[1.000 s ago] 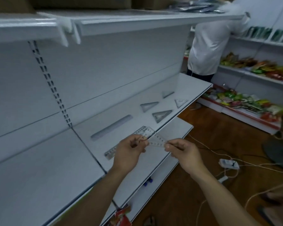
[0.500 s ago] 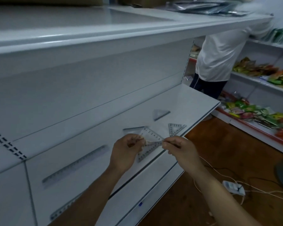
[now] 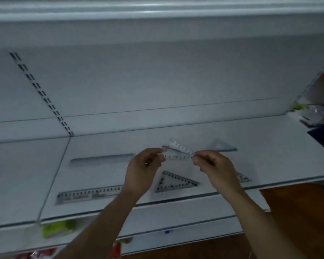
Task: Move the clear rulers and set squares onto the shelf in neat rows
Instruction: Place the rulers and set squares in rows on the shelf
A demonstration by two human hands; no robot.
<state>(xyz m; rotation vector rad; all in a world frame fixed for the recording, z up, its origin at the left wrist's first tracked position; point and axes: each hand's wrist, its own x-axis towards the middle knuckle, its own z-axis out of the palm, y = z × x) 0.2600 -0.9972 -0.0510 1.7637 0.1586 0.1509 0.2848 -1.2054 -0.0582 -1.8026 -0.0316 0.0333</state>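
Clear plastic set square (image 3: 178,152) pinched at both ends by left hand (image 3: 144,165) and right hand (image 3: 211,165), held above shelf (image 3: 279,146) | front set square (image 3: 176,182) at 6 o'clock, back set square (image 3: 222,145) at 3 o'clock | risk: slick thin edge may slip, land askew, knock row crooked.

Clear, glossy plastic set squares (image 3: 176,182) and rulers (image 3: 90,195) on a smooth, white-painted metal shelf (image 3: 269,139) with a soft sheen; the floor (image 3: 297,202) is brown wood.

clear set sq (image 3: 178,151) held over shelf (image 3: 273,135), rulers (image 3: 101,159) flat left, other set sqs (image 3: 176,183) right
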